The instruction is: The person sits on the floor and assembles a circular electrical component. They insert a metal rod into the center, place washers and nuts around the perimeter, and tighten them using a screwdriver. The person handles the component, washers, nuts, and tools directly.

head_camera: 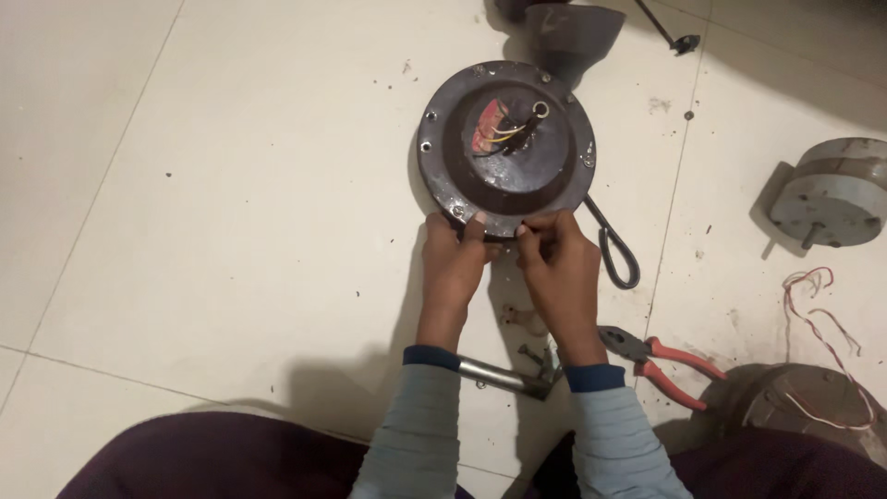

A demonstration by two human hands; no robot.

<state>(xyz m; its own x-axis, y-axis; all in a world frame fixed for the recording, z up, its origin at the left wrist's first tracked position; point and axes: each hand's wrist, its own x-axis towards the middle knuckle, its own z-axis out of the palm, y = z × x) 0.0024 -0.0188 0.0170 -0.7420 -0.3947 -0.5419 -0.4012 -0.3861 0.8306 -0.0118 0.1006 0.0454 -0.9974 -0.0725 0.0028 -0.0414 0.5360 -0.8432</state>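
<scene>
Grey ribbed sleeves with dark blue cuffs rise from the bottom edge of the frame, above dark maroon trousers that are cut off below. Between the forearms a metal rod lies on the pale tiled floor, its left end hidden behind the left wrist. Just right of the right cuff rest red-handled pliers.

At mid-frame the two hands meet, backs toward the camera, at the near rim of a round dark motor housing. The left hand has its fingers curled together, tips pressed to the rim's lower edge. The right hand bunches its thumb and fingers into a pinch at the same edge; whatever small part lies between them cannot be made out. The housing sits flat on the floor in the upper centre, directly beyond the fingertips, with coloured wires sprouting from its hub.

A dark looped cord trails from beneath the housing toward the right. At the right edge stand a grey motor core and, lower, a domed cover draped with thin red and white wires. A dark cup-shaped canopy sits at the top, partly cut off.
</scene>
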